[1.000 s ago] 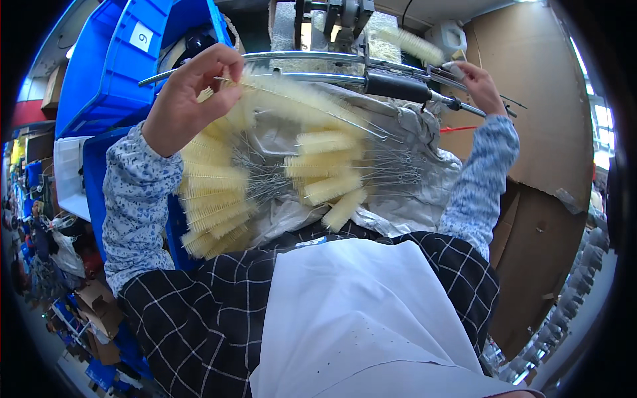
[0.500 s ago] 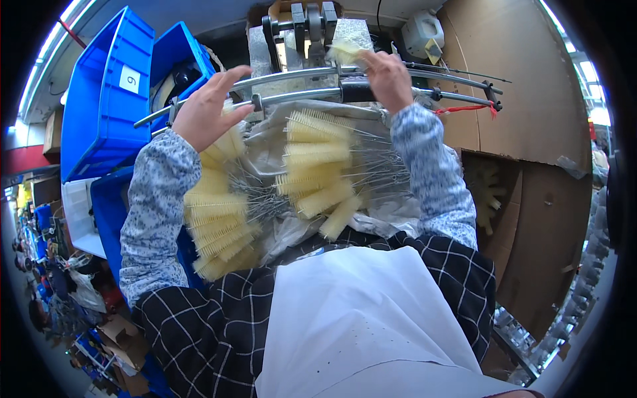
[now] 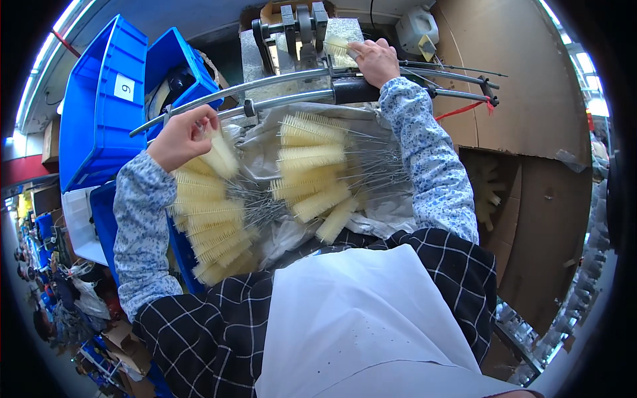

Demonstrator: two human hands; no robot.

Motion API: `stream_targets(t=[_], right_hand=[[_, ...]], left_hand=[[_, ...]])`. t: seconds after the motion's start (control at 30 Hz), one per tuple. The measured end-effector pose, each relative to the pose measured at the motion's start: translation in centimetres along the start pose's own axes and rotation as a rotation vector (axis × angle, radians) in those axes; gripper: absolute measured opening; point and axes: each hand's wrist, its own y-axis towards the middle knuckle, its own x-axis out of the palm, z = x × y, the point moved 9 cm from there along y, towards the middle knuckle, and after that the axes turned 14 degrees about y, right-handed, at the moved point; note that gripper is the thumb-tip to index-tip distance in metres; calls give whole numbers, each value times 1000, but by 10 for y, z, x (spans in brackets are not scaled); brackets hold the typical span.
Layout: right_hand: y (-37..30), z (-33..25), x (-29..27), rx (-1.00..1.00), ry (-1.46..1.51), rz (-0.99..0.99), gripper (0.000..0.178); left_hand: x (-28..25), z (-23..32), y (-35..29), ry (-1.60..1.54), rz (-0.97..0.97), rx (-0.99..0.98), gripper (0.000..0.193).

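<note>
My right hand [image 3: 377, 62] is closed on a pale yellow bristle brush [image 3: 336, 46], held beside the metal machine [image 3: 302, 40] at the far side. At the left, my left hand [image 3: 179, 138] has its thumb and fingers pinched together at the upper end of another bristle brush [image 3: 221, 158], which looks blurred. That brush lies over the left pile of brushes [image 3: 215, 229]. A second pile of brushes [image 3: 312, 156] sits in the middle, with thin twisted wire stems [image 3: 375, 166] pointing right. Both piles rest on a grey-white plastic sheet [image 3: 282, 235].
Two metal rails [image 3: 285, 99] cross in front of the machine, with a red tie [image 3: 464, 109] at their right end. Blue bins [image 3: 123, 119] stand at the left. Cardboard [image 3: 504, 73] walls the right side, and a white jug [image 3: 418, 30] stands at the back.
My left hand has come down and left, and its spread fingers have closed at a brush. My right hand, with its brush, has shifted slightly left and up.
</note>
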Motion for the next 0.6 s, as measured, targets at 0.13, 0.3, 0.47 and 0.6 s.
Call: stream_targets(t=[0.13, 0.3, 0.47, 0.6], right_hand=[[10, -3, 4, -45, -31, -7, 33], [32, 13, 23, -184, -80, 69, 42], [8, 32, -12, -52, -112, 207, 47], [-7, 65, -20, 67, -99, 272, 44]], left_hand=[[2, -3, -16, -116, 94, -3, 18], [-16, -15, -12, -165, 354, 2, 18], [-26, -60, -33, -336, 596, -74, 14], [-43, -102, -52, -444, 751, -222, 9]])
